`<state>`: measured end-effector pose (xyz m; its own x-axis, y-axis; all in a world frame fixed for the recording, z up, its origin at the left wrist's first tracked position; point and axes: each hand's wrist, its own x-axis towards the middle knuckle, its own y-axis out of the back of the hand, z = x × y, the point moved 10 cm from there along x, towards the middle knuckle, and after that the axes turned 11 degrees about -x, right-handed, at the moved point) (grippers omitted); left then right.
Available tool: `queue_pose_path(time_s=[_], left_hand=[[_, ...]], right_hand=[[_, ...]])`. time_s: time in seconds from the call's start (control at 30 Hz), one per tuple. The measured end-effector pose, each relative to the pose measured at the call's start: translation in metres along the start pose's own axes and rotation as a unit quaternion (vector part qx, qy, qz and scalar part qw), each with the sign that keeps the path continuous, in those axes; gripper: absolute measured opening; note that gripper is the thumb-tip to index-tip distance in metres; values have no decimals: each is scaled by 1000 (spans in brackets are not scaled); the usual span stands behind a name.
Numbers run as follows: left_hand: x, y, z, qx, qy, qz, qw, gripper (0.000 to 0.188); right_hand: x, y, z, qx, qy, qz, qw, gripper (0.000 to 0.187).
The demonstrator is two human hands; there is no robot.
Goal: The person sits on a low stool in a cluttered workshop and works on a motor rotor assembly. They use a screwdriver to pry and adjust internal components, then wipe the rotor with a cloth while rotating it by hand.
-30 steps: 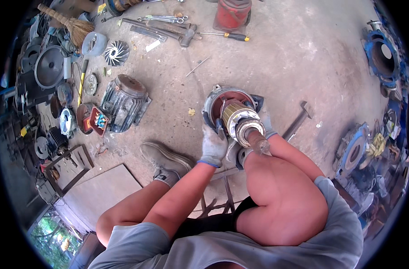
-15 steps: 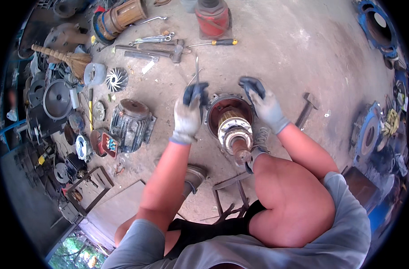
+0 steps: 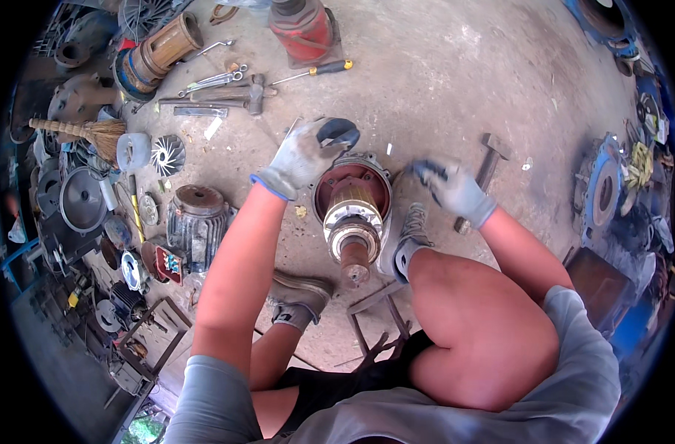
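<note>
Between my shoes stands a round motor housing (image 3: 321, 194) with a reddish inside. From it a rotor with a bearing and a rusty shaft (image 3: 354, 259) sticks up toward me. My left hand (image 3: 311, 152), in a grey glove with dark fingertips, is curled just above the housing's upper left rim. What its fingers close on, if anything, is hidden. My right hand (image 3: 450, 186), gloved alike, hovers right of the housing with its fingers apart and somewhat blurred. No object shows in it. Close by on its right lies a hammer (image 3: 488, 174).
At upper left lie another hammer (image 3: 256, 95), spanners (image 3: 215, 80) and a yellow-black screwdriver (image 3: 326, 68). A red jack-like object (image 3: 300, 37) stands behind them. A ribbed motor body (image 3: 196, 226) and a fan wheel (image 3: 167, 154) are at left. A metal frame (image 3: 382, 314) lies near my feet.
My left hand has turned and curled over the housing's rim; the thin metal tool seen in it before no longer shows. My right hand has moved right and nearer, toward the hammer. The view has shifted.
</note>
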<state>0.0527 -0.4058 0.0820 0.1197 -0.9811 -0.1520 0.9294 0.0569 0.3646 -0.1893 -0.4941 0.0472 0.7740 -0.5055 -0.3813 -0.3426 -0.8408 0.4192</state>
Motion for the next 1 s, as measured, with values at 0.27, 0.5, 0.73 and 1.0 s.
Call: queue_pose_path(time_s=[0.27, 0.5, 0.73, 1.0], left_hand=[[-11, -56, -78, -144, 101, -89, 980, 42], [-5, -82, -60, -32, 30, -194, 980, 42], [-2, -113, -102, 184, -113, -279, 936, 50], [0, -126, -85, 349, -119, -295, 881, 27]], right_hand=[[-3, -33, -14, -212, 70, -72, 972, 19], [3, -39, -3, -185, 42, -93, 977, 18], [11, -41, -7, -219, 28, -131, 967, 18], [40, -26, 4, -304, -15, -230, 924, 25]])
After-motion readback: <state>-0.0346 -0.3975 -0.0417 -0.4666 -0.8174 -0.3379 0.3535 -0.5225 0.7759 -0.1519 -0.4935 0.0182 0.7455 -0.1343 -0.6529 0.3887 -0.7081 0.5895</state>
